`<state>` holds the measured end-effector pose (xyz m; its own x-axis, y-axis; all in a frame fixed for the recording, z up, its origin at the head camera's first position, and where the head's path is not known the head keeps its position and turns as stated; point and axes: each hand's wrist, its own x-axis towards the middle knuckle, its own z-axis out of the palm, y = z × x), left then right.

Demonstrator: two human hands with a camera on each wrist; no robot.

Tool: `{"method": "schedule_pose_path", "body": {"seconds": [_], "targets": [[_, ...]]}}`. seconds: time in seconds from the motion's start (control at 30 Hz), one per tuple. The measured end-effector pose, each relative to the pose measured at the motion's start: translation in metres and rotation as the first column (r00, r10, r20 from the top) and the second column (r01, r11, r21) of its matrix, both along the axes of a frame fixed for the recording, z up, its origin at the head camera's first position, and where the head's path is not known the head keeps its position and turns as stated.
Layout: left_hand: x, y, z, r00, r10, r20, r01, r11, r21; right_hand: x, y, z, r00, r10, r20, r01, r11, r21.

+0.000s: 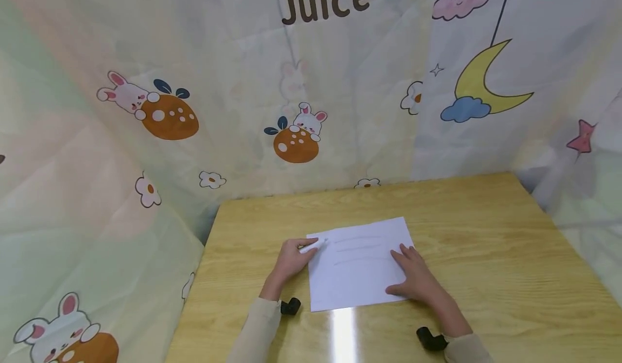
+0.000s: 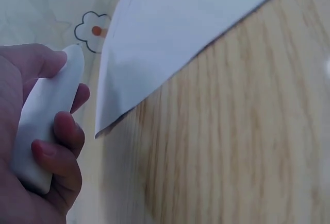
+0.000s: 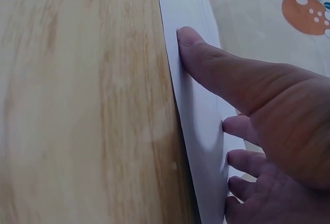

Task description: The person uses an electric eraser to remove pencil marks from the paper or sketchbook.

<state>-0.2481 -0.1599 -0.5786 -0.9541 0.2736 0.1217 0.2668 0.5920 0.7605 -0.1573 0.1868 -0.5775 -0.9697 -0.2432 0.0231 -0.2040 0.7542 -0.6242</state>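
Note:
A white sheet of paper (image 1: 355,282) lies on the wooden table, with several faint roughly horizontal lines on its upper part. At its upper left edge the left hand (image 1: 291,257) holds a white pen-like object (image 1: 313,246), its tip over the paper. In the left wrist view, fingers and thumb curl round that thick white object (image 2: 44,116) beside the paper's corner (image 2: 118,90). The right hand (image 1: 418,277) rests with spread fingers on the paper's right side; in the right wrist view its thumb (image 3: 206,59) touches the sheet (image 3: 198,126) near the edge.
The wooden table (image 1: 486,244) extends around the sheet on all sides. Behind and beside it hangs a printed cloth (image 1: 359,109) with rabbits, flowers and a moon. Black devices (image 1: 290,307) sit by both wrists, and a light reflection lies on the tabletop below the paper.

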Motion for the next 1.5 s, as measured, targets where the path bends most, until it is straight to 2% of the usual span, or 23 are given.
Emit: {"method": "schedule_pose_path", "body": {"seconds": [0.17,0.33,0.53,0.7,0.87,1.03,1.1,1.2,1.33,1.5], "targets": [[0.001,0.004,0.000,0.999,-0.024,-0.033,0.022,0.999,-0.039,0.001,0.000,-0.004,1.000,-0.005,0.003,0.005,1.000,-0.008],[0.002,0.007,0.005,0.999,-0.042,-0.003,0.042,0.993,-0.114,0.002,0.001,-0.005,1.000,-0.007,0.002,0.007,1.000,0.003],[0.000,0.008,0.008,0.999,-0.039,0.009,0.040,0.987,-0.157,0.001,0.000,-0.005,1.000,-0.009,0.011,0.009,1.000,0.003],[-0.001,0.011,0.010,0.998,-0.058,0.003,0.057,0.974,-0.220,0.003,-0.001,-0.003,1.000,-0.013,0.016,0.013,1.000,-0.007],[0.000,0.010,0.011,0.997,-0.068,0.048,0.079,0.957,-0.281,0.005,-0.003,-0.006,0.999,0.002,0.048,-0.002,1.000,0.000],[-0.005,0.012,0.013,0.998,-0.048,0.028,0.055,0.947,-0.315,0.002,-0.004,-0.006,1.000,-0.014,0.019,0.014,1.000,0.003],[-0.006,0.012,0.014,0.999,-0.047,0.026,0.053,0.938,-0.341,0.002,-0.004,-0.007,1.000,-0.007,0.023,0.007,1.000,0.008],[-0.007,0.016,0.016,0.997,-0.073,0.015,0.073,0.912,-0.405,0.002,-0.003,-0.006,0.999,-0.014,0.036,0.013,1.000,0.022],[-0.011,0.022,0.018,0.993,-0.112,-0.037,0.081,0.877,-0.473,0.001,0.000,-0.005,0.999,-0.037,0.010,0.036,0.999,0.026],[-0.016,0.025,0.021,0.991,-0.125,-0.053,0.080,0.853,-0.516,-0.001,0.000,-0.003,1.000,-0.023,0.019,0.023,1.000,0.019]]}}
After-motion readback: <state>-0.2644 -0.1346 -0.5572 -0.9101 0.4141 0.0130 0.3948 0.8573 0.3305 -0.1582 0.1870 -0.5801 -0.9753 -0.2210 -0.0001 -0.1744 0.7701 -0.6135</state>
